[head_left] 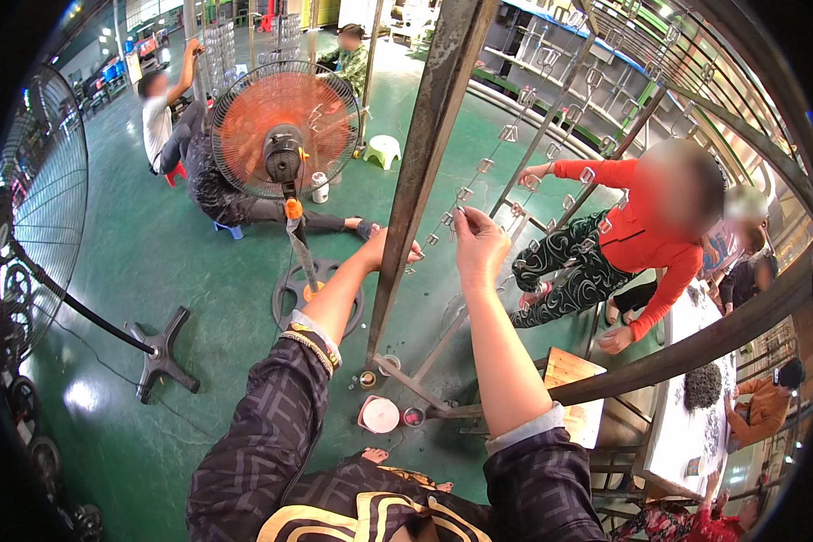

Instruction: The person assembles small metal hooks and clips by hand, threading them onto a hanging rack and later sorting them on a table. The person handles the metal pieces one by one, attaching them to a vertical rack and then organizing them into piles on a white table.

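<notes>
Green floor (131, 226) spreads open at left as a steel post (429, 135) cuts across the left hand (375, 251); small silvery clips (485, 165), squarish and open-framed, hang in a slanting strand right of the post; the right hand (481, 248) is raised, fingertips pinched beside them; the left's grip, partly hidden, cannot be told.

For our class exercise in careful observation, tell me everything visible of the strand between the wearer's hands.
The strand carries small, silvery, squarish loops, apparently metal, spaced apart along a thin line. It slants from upper right down to lower left, beside the post. The right hand's fingertips appear to meet it; the left hand, partly behind the post, is by its lower part. Its fastenings are too small to make out.
</notes>
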Action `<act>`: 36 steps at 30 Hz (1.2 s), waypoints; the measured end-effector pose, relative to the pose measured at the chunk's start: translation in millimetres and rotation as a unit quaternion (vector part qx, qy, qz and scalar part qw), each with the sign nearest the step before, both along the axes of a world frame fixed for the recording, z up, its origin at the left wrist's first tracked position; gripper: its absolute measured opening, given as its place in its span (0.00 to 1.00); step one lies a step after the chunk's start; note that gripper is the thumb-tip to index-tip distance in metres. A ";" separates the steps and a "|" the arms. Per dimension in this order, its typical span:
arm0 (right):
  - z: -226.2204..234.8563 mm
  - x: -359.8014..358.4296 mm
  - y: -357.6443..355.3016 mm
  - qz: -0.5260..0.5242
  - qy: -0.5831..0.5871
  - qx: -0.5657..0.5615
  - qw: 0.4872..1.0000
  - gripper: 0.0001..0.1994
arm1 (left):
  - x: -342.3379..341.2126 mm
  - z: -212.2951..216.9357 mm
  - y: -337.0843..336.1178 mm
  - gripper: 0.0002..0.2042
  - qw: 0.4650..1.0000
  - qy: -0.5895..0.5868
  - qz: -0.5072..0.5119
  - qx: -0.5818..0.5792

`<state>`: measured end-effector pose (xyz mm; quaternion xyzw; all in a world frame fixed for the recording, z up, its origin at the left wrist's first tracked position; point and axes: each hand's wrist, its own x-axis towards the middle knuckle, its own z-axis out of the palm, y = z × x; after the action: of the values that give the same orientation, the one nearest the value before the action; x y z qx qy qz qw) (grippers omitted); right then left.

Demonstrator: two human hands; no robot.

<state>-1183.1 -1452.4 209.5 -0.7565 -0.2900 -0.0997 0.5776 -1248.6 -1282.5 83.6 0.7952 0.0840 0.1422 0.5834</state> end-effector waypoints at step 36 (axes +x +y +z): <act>50.7 10.9 0.0 0.035 0.023 0.141 0.989 0.10 | -31.5 190.2 -131.5 0.10 0.857 -0.406 0.277 0.156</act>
<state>-1172.2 -1452.5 260.2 -0.6586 -0.2860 -0.1018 0.6885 -1280.1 -1414.0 273.8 0.6915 0.0333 0.6193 0.3703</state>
